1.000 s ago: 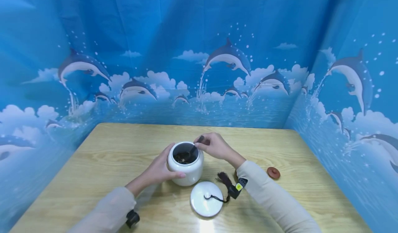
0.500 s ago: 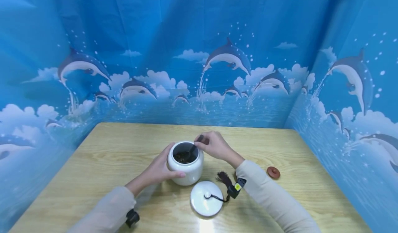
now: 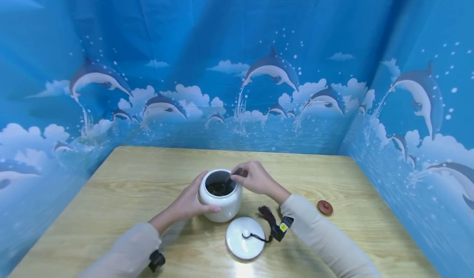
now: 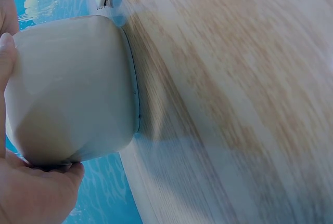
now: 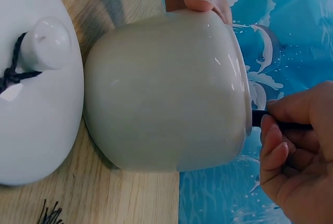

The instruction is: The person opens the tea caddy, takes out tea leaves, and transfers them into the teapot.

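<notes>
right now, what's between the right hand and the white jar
In the right wrist view, a short stretch of dark handle runs from the right hand to the white jar, with the blue backdrop behind.

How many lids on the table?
2: a white lid on the wearer's side of the white jar, and a small brown lid to the right of the right sleeve. The sleeve may hide others.
</notes>
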`<action>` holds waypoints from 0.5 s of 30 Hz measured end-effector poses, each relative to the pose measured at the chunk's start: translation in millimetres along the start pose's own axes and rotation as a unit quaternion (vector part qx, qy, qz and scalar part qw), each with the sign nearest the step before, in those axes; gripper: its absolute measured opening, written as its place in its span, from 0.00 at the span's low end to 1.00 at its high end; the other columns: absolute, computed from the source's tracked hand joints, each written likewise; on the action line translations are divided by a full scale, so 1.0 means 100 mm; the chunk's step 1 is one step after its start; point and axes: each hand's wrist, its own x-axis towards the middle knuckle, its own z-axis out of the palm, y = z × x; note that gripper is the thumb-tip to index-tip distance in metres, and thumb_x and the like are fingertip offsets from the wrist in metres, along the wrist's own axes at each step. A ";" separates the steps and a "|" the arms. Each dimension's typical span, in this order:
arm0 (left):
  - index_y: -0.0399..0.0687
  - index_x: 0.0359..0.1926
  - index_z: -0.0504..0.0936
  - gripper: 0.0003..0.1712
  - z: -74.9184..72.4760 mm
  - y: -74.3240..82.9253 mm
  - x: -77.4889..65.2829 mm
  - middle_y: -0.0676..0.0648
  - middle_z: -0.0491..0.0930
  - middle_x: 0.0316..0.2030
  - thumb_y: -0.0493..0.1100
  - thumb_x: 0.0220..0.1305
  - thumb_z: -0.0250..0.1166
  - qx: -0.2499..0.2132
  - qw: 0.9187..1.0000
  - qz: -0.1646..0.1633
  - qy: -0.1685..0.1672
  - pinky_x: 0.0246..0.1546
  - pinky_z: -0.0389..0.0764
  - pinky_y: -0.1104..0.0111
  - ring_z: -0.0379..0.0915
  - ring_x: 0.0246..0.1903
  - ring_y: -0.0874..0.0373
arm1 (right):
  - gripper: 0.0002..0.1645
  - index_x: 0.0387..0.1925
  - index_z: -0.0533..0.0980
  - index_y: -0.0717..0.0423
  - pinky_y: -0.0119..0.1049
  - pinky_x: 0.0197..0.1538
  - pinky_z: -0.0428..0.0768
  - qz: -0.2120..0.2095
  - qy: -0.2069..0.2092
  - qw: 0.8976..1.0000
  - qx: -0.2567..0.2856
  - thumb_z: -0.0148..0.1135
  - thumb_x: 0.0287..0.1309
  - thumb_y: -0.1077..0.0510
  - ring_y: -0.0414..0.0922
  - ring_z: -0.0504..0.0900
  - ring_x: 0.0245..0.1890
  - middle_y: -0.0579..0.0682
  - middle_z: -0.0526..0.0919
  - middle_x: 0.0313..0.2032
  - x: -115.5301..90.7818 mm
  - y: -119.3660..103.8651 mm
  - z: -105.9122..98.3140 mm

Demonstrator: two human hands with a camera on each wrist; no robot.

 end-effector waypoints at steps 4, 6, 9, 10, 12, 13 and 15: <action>0.45 0.74 0.48 0.71 0.00 0.00 0.00 0.41 0.60 0.70 0.57 0.35 0.81 0.004 1.000 -0.001 0.003 0.67 0.55 0.41 0.56 0.68 0.41 | 0.10 0.40 0.83 0.58 0.30 0.31 0.80 0.002 0.000 1.000 0.008 0.62 0.61 0.57 0.37 0.79 0.28 0.48 0.86 0.32 -0.01 0.00 0.03; 0.46 0.74 0.49 0.70 0.00 0.00 0.01 0.41 0.61 0.69 0.57 0.35 0.81 0.002 1.000 0.003 0.003 0.66 0.55 0.41 0.57 0.67 0.42 | 0.10 0.39 0.83 0.58 0.30 0.31 0.80 0.001 -0.004 1.000 0.011 0.62 0.61 0.57 0.37 0.79 0.28 0.48 0.86 0.32 -0.02 0.00 0.04; 0.46 0.74 0.50 0.70 0.00 -0.01 0.01 0.42 0.63 0.68 0.57 0.35 0.81 -0.002 1.000 0.009 0.001 0.66 0.55 0.40 0.58 0.67 0.42 | 0.09 0.39 0.83 0.58 0.30 0.31 0.81 -0.001 -0.008 1.000 0.019 0.62 0.61 0.58 0.38 0.79 0.27 0.48 0.86 0.31 -0.03 0.00 0.05; 0.46 0.74 0.49 0.70 0.00 -0.01 0.01 0.41 0.63 0.68 0.57 0.35 0.81 -0.002 1.000 0.010 0.001 0.66 0.55 0.40 0.58 0.67 0.42 | 0.09 0.38 0.84 0.58 0.30 0.31 0.81 -0.002 -0.009 1.000 0.021 0.62 0.61 0.58 0.37 0.79 0.27 0.48 0.86 0.31 -0.04 0.00 0.05; 0.45 0.74 0.49 0.70 0.01 -0.01 0.01 0.41 0.62 0.69 0.57 0.35 0.81 0.000 1.000 0.008 0.000 0.66 0.55 0.41 0.58 0.67 0.41 | 0.09 0.38 0.84 0.59 0.30 0.30 0.81 -0.003 -0.010 1.000 0.025 0.62 0.61 0.58 0.37 0.79 0.27 0.48 0.86 0.30 -0.04 0.00 0.06; 0.45 0.74 0.48 0.70 0.01 -0.01 0.01 0.41 0.62 0.69 0.57 0.35 0.81 0.000 1.000 0.006 -0.001 0.66 0.55 0.41 0.58 0.67 0.41 | 0.09 0.38 0.84 0.58 0.30 0.30 0.81 -0.001 -0.009 1.000 0.028 0.62 0.61 0.57 0.37 0.79 0.27 0.48 0.86 0.30 -0.04 0.00 0.07; 0.45 0.74 0.48 0.71 0.01 -0.01 0.01 0.40 0.61 0.69 0.57 0.35 0.81 0.002 1.000 0.004 -0.001 0.67 0.55 0.41 0.57 0.67 0.41 | 0.09 0.38 0.84 0.58 0.30 0.30 0.80 0.002 -0.008 0.999 0.035 0.62 0.61 0.57 0.37 0.79 0.27 0.47 0.85 0.30 -0.05 -0.01 0.07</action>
